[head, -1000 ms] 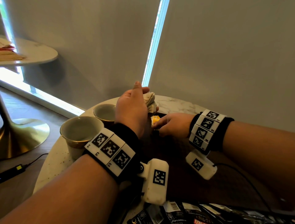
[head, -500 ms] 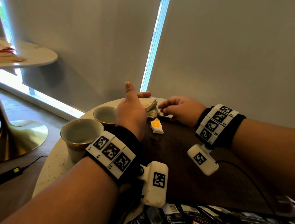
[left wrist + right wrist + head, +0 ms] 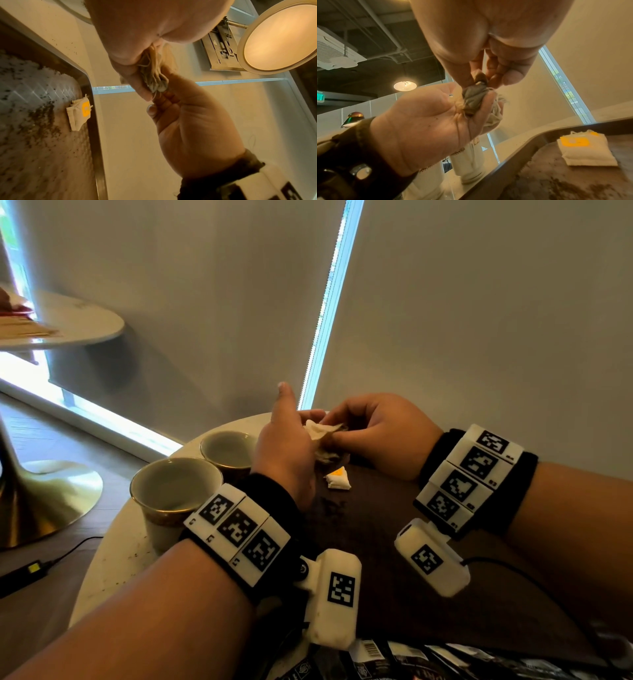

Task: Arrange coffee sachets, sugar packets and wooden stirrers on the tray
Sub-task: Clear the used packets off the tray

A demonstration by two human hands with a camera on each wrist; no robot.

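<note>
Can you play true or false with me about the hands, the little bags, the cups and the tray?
1. Both hands hold the same bunch of small bags. True.
2. The left hand lies flat on the tray. False: it is raised, gripping the bags.
3. One bag with a yellow label lies on the tray. True.
4. The two cups stand on the tray. False: they stand beside it.
5. The right hand is empty. False: it pinches the bags.
</note>
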